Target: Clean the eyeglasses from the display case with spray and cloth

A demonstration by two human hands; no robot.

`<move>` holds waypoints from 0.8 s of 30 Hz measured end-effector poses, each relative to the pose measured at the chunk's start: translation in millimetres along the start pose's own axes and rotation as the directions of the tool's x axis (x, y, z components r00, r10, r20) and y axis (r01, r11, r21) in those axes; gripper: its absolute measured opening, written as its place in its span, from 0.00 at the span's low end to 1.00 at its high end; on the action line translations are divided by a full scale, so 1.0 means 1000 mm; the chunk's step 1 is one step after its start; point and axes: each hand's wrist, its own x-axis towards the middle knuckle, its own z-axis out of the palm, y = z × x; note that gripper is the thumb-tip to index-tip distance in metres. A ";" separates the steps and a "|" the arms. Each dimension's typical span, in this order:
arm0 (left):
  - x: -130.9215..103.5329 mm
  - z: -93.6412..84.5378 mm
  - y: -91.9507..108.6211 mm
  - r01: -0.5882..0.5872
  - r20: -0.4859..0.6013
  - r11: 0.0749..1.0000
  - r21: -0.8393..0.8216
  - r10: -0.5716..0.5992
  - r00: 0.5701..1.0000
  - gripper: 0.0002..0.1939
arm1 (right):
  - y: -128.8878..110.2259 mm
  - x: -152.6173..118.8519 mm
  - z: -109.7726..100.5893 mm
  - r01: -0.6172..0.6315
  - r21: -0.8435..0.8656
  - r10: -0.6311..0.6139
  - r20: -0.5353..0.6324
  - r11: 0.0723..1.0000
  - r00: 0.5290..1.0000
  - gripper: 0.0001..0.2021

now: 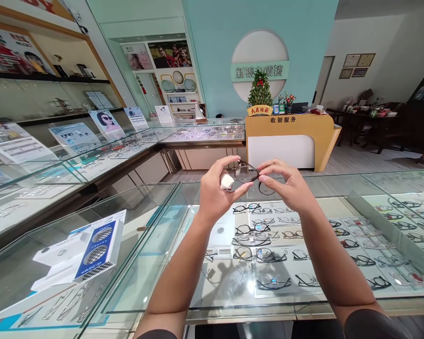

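Note:
A pair of dark-rimmed glasses [247,180] is held up in the air above the glass counter, between both hands. My left hand [217,188] has its thumb and fingers closed around one lens rim, with a crumpled white cloth [227,181] tucked in the palm. My right hand [284,181] pinches the frame near its middle, and the other lens hangs partly hidden behind those fingers. Below, under the glass top, several rows of eyeglass frames [263,254] lie on white trays.
A glass display counter [205,294] stretches across the front. Inside its left section stands a blue and white cardboard display [95,254]. More glass cases [74,169] run along the left. Farther back stand a yellow cashier desk [325,136] and a green plant [260,92].

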 end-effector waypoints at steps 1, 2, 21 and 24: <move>-0.001 0.001 0.000 0.019 0.005 0.999 -0.037 -0.019 1.000 0.33 | 0.000 0.000 0.000 0.000 0.006 0.000 0.001 1.000 1.000 0.08; -0.001 0.001 0.000 0.036 0.010 0.997 -0.076 -0.035 0.999 0.34 | -0.001 -0.001 0.001 0.001 0.010 -0.001 0.001 1.000 1.000 0.08; -0.003 0.010 -0.001 0.160 0.145 0.952 -0.263 -0.125 0.981 0.35 | 0.004 0.000 0.004 -0.113 0.172 0.107 0.043 0.979 0.993 0.09; -0.002 0.010 -0.002 0.179 0.154 0.944 -0.277 -0.141 0.978 0.35 | 0.005 0.000 0.005 -0.094 0.182 0.087 0.046 0.979 0.995 0.09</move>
